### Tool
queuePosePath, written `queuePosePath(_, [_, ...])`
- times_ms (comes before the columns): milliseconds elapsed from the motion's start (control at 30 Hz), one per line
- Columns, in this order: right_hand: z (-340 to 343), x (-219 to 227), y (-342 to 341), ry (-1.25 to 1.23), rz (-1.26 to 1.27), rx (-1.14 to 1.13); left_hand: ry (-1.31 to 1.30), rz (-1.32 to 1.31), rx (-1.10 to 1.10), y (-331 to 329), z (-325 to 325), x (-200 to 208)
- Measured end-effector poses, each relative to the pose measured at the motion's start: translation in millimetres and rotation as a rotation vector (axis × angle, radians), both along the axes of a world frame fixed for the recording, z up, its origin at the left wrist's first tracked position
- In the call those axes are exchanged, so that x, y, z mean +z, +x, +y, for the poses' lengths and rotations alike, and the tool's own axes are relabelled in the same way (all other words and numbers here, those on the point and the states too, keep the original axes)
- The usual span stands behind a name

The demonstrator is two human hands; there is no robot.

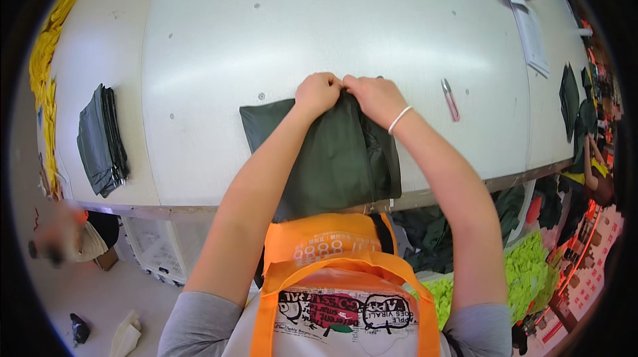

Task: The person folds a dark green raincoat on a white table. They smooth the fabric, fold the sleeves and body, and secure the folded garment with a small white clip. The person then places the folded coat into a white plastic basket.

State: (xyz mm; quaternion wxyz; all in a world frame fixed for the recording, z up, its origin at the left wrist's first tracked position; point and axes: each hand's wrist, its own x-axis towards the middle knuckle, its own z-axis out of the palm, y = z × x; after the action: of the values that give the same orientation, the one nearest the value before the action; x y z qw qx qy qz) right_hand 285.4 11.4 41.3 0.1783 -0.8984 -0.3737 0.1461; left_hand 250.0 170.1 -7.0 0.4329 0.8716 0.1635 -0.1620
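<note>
A dark green piece of fabric [325,157] lies in front of me on the pale table, its near edge hanging over the table's rim. My left hand [318,94] is closed on its far edge, fingers curled under. Right beside it, my right hand [376,99] pinches the same edge, and the two hands almost touch. The cloth bunches upward between them. To the right of the fold, a darker flap of the fabric shows. What the fingertips grip exactly is hidden. Pink-handled thread snips [450,100] lie right of my right hand, untouched.
Folded dark green pieces [101,141] are stacked at the left of the table [219,44]. Papers [525,28] lie at the far right, with more green pieces [568,103] beyond. Yellow cloth [46,71] lines the left edge. Lime-green cloth [525,277] and white crates [156,244] sit below. Other people are nearby.
</note>
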Motion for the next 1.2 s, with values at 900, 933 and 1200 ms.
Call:
queuePosePath(900, [-13.3, -8.5, -11.9, 0.309, 0.212, -0.327, 0.036, 0.068, -0.038, 4.5, -6.1, 12.4])
queuePosePath(933, [-16.3, -7.3, -14.8, 0.326, 0.201, -0.321, 0.043, 0.056, -0.040, 5.1, -8.0, 11.2])
queuePosePath(1200, [-52.6, 11.6, -67.4, 0.336, 0.021, -0.115, 0.171, -0.048, -0.058, 1.1, -10.4, 3.7])
